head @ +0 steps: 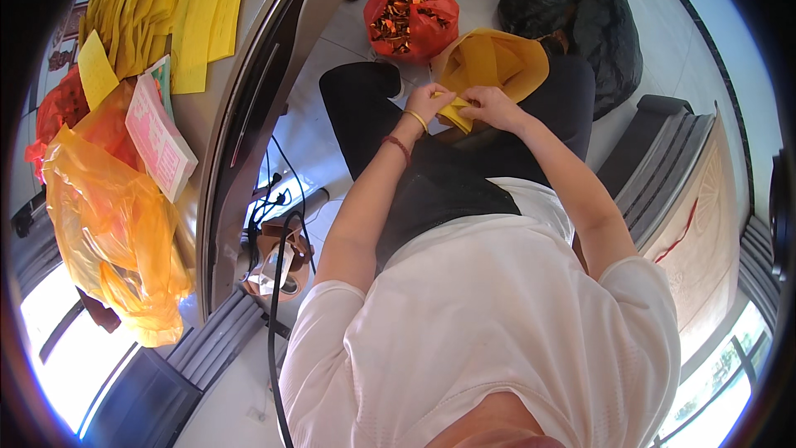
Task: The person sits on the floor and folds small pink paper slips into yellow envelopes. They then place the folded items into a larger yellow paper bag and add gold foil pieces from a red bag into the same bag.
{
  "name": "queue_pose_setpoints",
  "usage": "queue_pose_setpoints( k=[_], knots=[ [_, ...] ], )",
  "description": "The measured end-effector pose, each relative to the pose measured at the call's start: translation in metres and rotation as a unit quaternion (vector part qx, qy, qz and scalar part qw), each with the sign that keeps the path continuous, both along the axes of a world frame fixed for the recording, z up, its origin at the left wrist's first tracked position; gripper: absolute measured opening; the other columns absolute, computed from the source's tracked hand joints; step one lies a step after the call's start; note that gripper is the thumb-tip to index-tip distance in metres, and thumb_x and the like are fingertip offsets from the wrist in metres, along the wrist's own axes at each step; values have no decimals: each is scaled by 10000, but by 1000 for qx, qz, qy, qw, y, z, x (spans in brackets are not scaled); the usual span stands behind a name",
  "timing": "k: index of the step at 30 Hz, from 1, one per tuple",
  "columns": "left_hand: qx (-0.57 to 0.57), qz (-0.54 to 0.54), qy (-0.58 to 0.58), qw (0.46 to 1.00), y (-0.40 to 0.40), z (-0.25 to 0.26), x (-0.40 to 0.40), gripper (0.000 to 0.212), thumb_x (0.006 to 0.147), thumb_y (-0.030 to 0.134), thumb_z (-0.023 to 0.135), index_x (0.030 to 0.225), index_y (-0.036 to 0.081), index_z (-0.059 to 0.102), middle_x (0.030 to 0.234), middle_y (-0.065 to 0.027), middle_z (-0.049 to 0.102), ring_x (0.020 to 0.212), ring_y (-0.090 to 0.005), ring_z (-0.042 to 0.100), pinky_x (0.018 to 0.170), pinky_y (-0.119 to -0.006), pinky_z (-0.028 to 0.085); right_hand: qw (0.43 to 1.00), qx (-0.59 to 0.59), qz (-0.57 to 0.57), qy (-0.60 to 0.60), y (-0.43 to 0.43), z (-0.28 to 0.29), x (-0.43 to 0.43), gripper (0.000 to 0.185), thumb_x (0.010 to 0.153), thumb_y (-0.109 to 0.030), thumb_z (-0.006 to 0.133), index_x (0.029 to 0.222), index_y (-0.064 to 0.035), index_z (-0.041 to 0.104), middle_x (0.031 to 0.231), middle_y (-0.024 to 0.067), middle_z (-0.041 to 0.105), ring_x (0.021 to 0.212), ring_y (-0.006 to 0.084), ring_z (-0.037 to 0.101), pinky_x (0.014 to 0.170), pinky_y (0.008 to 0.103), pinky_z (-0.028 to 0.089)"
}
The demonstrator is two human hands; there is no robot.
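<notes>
My left hand point(429, 103) and my right hand point(497, 108) meet above my lap, both gripping a small folded piece of yellow paper point(459, 118). My left fingers pinch its left end, while my right thumb and fingers hold the other side. Just beyond them, between my knees, sits a wide opening of deep-yellow paper or thin sheet point(519, 65); what it is exactly I cannot tell. Past it on the floor rests a red plastic bag point(448, 34) filled with shiny red-and-gold folded pieces point(407, 9).
A table point(249, 18) on the left bears fanned yellow paper sheets point(140, 6), a pink-and-white paper stack point(158, 137) and an orange plastic bag point(118, 218). A black plastic bag point(584, 31) stands right of my knee. Black cables point(267, 199) hang below the table.
</notes>
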State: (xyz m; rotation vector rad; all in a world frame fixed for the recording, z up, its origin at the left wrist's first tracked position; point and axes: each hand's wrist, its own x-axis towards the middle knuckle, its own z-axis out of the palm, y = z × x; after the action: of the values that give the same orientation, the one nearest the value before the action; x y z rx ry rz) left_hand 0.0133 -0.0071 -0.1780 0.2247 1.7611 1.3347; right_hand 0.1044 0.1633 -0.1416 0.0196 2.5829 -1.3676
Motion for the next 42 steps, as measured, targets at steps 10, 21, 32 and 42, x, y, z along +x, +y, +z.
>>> queue_pose_setpoints(
  k=[10, 21, 32, 42],
  knots=[
    [100, -32, -65, 992, -3, 5, 4, 222, 802, 134, 627, 993, 27, 594, 894, -40, 609, 719, -98, 584, 643, -207, 465, 869, 418, -200, -175, 81, -38, -36, 246, 855, -171, 420, 902, -77, 642, 942, 106, 636, 858, 285, 624, 695, 379, 514],
    [13, 17, -25, 999, 0, -3, 1, 215, 794, 196, 642, 873, -3, 619, 726, -30, 607, 599, -84, 543, 528, -214, 431, 999, -24, -9, -43, 10, 0, -5, 333, 786, -334, 598, 908, -25, 614, 876, 164, 606, 848, 315, 570, 741, 362, 452],
    [107, -50, -45, 992, -5, 0, 2, 257, 814, 180, 625, 1021, 31, 597, 887, -12, 606, 738, -66, 558, 643, -195, 450, 877, 430, -153, -150, 82, -34, -35, 246, 837, -169, 435, 891, -63, 650, 899, 112, 650, 825, 273, 633, 697, 368, 518],
    [30, 8, -37, 999, 3, -6, 1, 201, 789, 195, 648, 881, 19, 617, 720, -10, 608, 601, -84, 545, 541, -202, 428, 1000, -4, -22, 12, 24, -5, -6, 293, 803, -309, 566, 895, -38, 628, 870, 159, 615, 825, 307, 601, 722, 375, 478]
  ],
)
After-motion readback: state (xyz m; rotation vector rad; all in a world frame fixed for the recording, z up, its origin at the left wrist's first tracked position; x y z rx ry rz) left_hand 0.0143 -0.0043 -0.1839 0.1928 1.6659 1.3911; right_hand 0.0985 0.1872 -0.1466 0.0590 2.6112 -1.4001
